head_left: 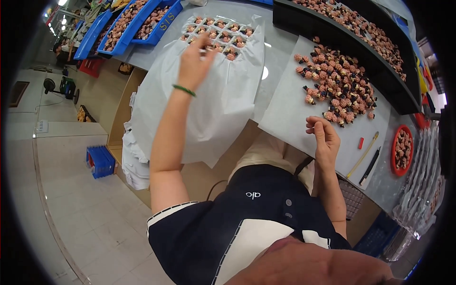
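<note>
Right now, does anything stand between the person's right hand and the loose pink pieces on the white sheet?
Nothing visible does. The right hand is just short of the pink pieces, with only white sheet between. The yellow stick and slim black tool lie to the right, out of that path.

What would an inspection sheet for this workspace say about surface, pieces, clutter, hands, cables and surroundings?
Surface: grey table, with a white sheet and a pale mat.
Pieces: small pink-and-dark ones, in rows on the left and a loose heap on the right.
Clutter: yellow stick, black pen, round red basket of pieces.
Hands: left hand at the rows, fingers blurred; right hand near the heap, fingers curled; grips unclear.
Cables: none clearly identifiable.
Surroundings: blue trays, black bin, blue crate on the floor.
</note>
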The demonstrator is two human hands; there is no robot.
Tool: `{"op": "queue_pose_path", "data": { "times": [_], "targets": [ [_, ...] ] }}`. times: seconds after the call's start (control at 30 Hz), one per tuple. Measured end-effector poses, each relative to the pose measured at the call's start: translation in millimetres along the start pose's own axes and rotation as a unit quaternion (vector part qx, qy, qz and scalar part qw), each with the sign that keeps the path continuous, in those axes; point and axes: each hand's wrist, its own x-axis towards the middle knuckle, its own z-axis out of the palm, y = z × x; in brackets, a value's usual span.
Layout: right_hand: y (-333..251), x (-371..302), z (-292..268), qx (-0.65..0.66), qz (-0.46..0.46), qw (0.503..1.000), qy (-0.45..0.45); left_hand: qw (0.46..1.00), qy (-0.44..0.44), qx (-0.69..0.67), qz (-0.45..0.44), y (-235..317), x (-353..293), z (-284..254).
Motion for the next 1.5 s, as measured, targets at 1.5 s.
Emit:
{"op": "queue_pose_path", "data": {
  "times": [1.5],
  "targets": [
    [56,-53,-200,-0.279,-0.23,0.929,0.078,0.795,-0.249,-0.484,-0.267,222,-204,285]
  ]
}}
